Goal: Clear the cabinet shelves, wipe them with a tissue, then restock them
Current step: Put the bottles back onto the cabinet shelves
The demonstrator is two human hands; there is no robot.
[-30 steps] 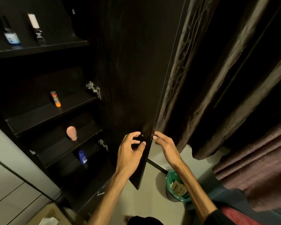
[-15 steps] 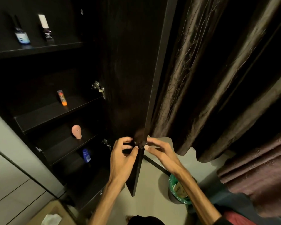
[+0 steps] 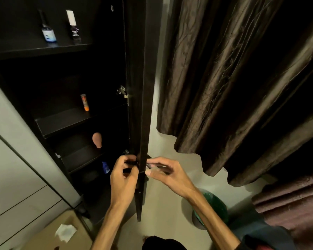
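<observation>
The dark cabinet door (image 3: 143, 105) stands edge-on in the middle of the view. My left hand (image 3: 124, 179) curls its fingers round a small dark fitting on the door's inner face. My right hand (image 3: 166, 175) pinches a dark handle part on the outer face, just opposite. The open cabinet's shelves (image 3: 61, 121) hold two small bottles (image 3: 48, 31) on top. Below them are an orange tube (image 3: 85, 102), a pink rounded object (image 3: 97, 140) and a blue bottle (image 3: 105, 167). A crumpled tissue (image 3: 65, 231) lies on a cardboard box (image 3: 49, 237) at the bottom left.
Brown curtains (image 3: 224, 87) hang close on the right of the door. A bin with a green liner (image 3: 211, 208) stands on the floor under my right forearm. A white panelled surface (image 3: 11, 159) runs along the left of the cabinet.
The door has turned from showing its broad inner face to edge-on. Both hands stayed at its lower edge, and their fingers have closed tighter on the fitting there.
</observation>
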